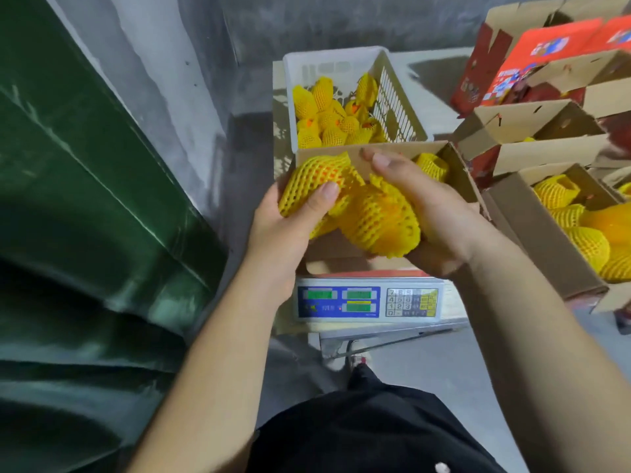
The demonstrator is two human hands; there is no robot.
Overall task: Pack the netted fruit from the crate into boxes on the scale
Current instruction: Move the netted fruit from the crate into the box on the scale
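I see my left hand (290,216) gripping one netted fruit (317,179) and my right hand (433,213) gripping another (379,223), both over the open box (461,172) on the scale (368,302). Behind the scale sits the white crate (341,63), part-filled with fruit.

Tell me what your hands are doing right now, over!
Left hand grips one netted fruit. Right hand cups another. Both over the box on the scale. Nothing in the way.
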